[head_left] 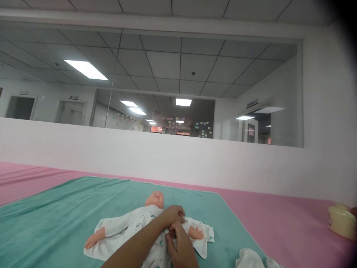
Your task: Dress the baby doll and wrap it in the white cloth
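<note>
A baby doll (157, 199) lies on its back on a green blanket (69, 201), dressed in a white printed baby garment (139, 223). Its arms are spread, and the two small hands come out of the sleeves. Across the doll's chest reaches my left hand (175, 214), with curled fingers closed on the garment near the sleeve at the right. Just below it, my right hand (180, 240) is closed at the same side of the garment. The fingertips of both are partly hidden, so the exact grip on the cloth does not show.
White cloth (248, 258) lies bunched at the bottom right of the blanket. Pink sheeting (279, 219) surrounds the blanket. A pale yellow container (342, 221) stands at the far right, beside a partly seen dark shape. Behind is a white wall (167, 156) with a long window.
</note>
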Demonstrator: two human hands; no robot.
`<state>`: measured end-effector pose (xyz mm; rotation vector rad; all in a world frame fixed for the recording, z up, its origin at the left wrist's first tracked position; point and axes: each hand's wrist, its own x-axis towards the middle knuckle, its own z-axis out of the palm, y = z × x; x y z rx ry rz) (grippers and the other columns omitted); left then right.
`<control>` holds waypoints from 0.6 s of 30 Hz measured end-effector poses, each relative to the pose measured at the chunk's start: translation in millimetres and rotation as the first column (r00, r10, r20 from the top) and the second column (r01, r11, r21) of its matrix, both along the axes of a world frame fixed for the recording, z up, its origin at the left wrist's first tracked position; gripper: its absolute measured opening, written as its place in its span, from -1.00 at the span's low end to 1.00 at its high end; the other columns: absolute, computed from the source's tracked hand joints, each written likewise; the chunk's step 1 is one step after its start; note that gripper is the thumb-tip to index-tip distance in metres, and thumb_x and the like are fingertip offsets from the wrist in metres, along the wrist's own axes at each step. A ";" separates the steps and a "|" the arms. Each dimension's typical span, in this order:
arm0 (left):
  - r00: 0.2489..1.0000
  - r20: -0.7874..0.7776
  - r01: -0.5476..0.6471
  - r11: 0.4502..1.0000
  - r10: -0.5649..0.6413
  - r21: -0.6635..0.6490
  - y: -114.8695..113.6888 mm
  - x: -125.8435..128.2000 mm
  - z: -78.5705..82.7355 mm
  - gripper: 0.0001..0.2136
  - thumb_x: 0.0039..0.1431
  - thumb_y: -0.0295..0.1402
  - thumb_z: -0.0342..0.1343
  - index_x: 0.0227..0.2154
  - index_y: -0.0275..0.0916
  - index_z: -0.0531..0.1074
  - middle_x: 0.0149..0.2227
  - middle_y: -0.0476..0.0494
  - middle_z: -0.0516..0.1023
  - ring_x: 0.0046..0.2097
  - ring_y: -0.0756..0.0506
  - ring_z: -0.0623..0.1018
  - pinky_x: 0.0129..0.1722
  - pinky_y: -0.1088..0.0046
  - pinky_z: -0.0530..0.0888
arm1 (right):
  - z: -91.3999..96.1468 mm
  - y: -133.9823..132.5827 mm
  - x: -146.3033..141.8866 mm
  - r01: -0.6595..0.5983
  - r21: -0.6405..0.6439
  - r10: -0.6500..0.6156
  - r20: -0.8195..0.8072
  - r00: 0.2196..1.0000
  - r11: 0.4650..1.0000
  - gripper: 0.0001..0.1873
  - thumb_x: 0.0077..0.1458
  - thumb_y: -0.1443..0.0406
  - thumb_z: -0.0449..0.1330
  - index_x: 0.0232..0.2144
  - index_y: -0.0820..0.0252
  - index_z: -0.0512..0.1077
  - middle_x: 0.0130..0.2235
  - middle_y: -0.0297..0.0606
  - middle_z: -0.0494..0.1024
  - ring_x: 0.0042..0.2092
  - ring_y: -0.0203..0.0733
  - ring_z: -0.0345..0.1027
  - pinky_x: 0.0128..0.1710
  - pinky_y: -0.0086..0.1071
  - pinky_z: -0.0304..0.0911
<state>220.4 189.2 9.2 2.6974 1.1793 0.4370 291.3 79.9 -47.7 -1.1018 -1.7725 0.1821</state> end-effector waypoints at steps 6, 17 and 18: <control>0.945 0.258 -0.221 0.974 0.203 0.045 -31.4 -37.3 17.0 -0.73 0.15 -0.41 -0.21 -0.18 -0.21 0.34 -0.21 -0.08 0.51 -0.18 -0.04 0.46 -0.22 0.46 0.35 | -2.9 -1.7 -4.5 -0.197 -0.158 0.167 -0.184 0.969 0.968 -0.56 0.06 0.21 0.07 0.01 0.13 0.23 0.01 -0.16 0.33 0.06 -0.07 0.17 0.06 -0.23 0.08; 0.920 0.206 -0.367 0.920 0.335 0.142 -79.8 -144.6 -3.7 -0.63 0.06 -0.07 -0.04 -0.14 -0.18 0.29 -0.09 -0.15 0.33 -0.04 -0.17 0.33 -0.13 0.31 0.28 | -18.6 23.2 -0.1 -0.337 -0.348 0.159 -0.451 0.878 0.875 -0.21 -0.20 0.15 0.28 0.08 0.21 0.12 0.03 -0.10 0.25 0.02 -0.09 0.17 -0.01 -0.26 0.15; 0.923 0.186 -0.363 0.922 0.337 0.132 -78.9 -146.5 -2.5 -0.63 0.04 -0.06 -0.02 -0.17 -0.19 0.29 -0.11 -0.15 0.34 -0.05 -0.18 0.33 -0.14 0.31 0.28 | -18.0 24.6 -0.2 -0.331 -0.343 0.151 -0.458 0.876 0.879 -0.22 -0.25 0.16 0.30 0.04 0.22 0.16 -0.02 -0.11 0.28 -0.02 -0.10 0.19 -0.04 -0.27 0.16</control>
